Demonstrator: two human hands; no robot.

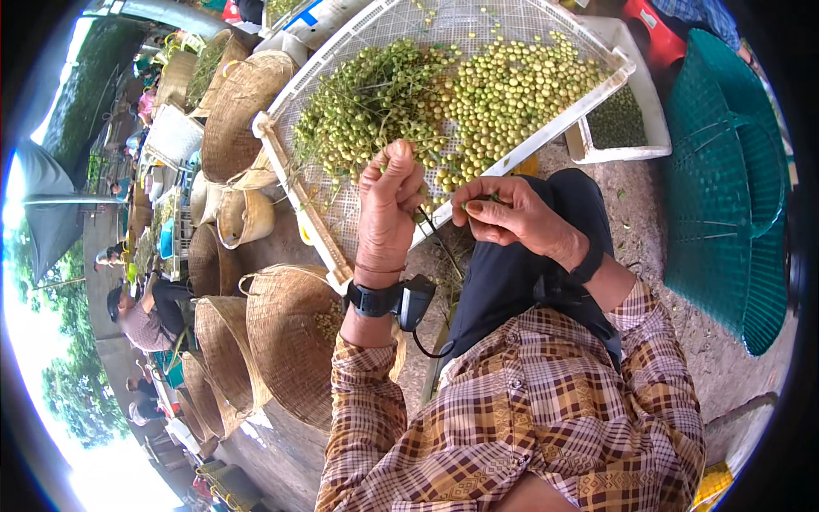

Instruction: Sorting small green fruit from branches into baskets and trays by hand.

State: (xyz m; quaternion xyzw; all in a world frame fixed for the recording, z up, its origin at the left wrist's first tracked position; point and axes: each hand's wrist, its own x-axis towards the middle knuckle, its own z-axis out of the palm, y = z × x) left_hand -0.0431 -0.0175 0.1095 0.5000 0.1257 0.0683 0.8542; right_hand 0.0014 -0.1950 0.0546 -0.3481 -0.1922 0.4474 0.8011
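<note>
Evidently both hands were raised at chest height, near the long edge of a white plastic mesh tray (300,198) at twelve o'clock. The left forearm pointed up toward twelve, the left hand (391,200) curled narrow with its thumb pressed against the index finger; whether anything was gripped inside, I could not tell. The right forearm slanted toward ten, and the right hand (520,218) pinched a small green piece (493,198) between thumb and bent fingers, just beside the left. On the tray, a tangled clump of green stems with round fruit (367,94) lay at twelve from the left hand, and a spread of loose yellow-green round fruit (516,94) at twelve from the right. A white box with thick walls (623,154) stood between one and two from the right hand, dark-green woven baskets (708,188) at three, and tan woven baskets (286,333) at seven from the left hand.
</note>
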